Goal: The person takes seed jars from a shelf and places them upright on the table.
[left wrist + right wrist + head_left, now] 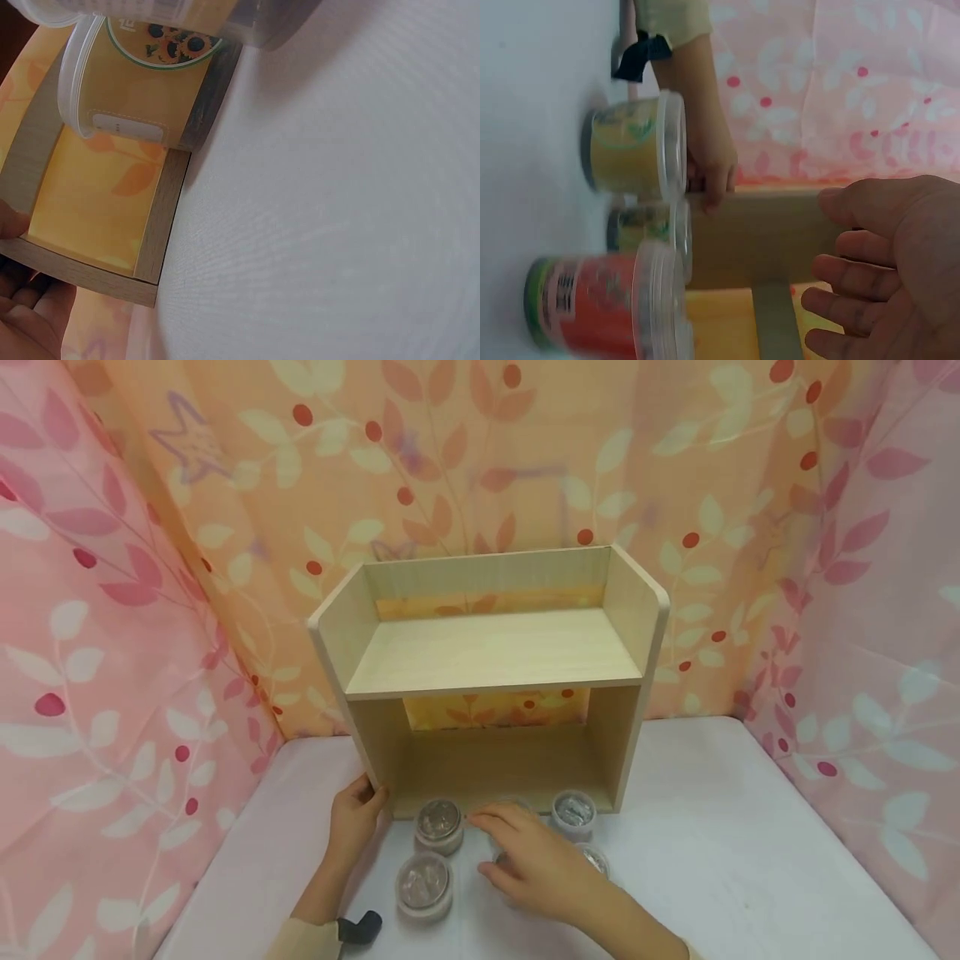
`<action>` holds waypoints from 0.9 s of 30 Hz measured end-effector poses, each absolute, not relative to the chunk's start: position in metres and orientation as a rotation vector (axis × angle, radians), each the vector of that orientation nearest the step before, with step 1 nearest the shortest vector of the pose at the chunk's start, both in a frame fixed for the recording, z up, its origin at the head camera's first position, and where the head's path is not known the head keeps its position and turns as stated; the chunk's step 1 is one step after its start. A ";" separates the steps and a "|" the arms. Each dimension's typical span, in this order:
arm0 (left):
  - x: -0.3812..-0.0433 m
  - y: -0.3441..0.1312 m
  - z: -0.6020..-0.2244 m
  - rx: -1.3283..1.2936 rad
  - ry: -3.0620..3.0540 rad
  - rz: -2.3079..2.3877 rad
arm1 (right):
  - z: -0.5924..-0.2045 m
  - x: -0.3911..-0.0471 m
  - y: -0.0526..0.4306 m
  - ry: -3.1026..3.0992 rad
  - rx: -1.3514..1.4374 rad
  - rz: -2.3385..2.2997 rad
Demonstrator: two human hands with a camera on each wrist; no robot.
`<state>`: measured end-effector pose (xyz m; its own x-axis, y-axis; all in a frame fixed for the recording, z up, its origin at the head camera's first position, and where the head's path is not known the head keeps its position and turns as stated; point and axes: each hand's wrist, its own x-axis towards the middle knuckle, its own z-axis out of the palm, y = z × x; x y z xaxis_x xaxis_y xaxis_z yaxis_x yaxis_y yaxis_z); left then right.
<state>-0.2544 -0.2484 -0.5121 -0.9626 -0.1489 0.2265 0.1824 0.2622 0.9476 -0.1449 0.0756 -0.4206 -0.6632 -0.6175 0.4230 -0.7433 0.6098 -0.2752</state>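
Note:
A pale wooden two-tier shelf [495,652] stands at the middle of the table. My left hand [354,827] grips the lower front edge of its left side panel, thumb on the inner face and fingers outside, as the left wrist view also shows. My right hand [543,868] hovers over the lidded plastic jars in front of the shelf, fingers loosely bent and holding nothing. Left of it stand two yellow-labelled jars, one farther back [438,823] and one nearer [423,887]. A red-labelled jar [592,304] shows in the right wrist view. My right hand partly hides other jars.
Another jar [573,814] stands by the shelf's front right corner. White cloth covers the table [712,860]. A floral curtain [480,452] hangs behind the shelf, with pink ones on both sides. A dark strap [362,928] hangs at my left cuff.

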 end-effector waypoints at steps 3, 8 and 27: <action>-0.255 -0.249 -0.512 -0.027 -2.270 -1.746 | -0.420 -0.148 0.093 -2.521 1.095 0.618; -0.259 -0.249 -0.505 -0.038 -2.275 -1.699 | -0.416 -0.157 0.121 -2.419 1.066 0.497; -0.255 -0.250 -0.496 -0.057 -2.339 -1.638 | -0.432 -0.170 0.209 -2.300 0.954 0.355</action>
<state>-0.2553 -0.2503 -0.4959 -0.9589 -0.1294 0.2527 0.1932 0.3548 0.9148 -0.1697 0.2091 -0.4319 -0.5497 -0.5450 0.6330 -0.7105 0.7036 -0.0112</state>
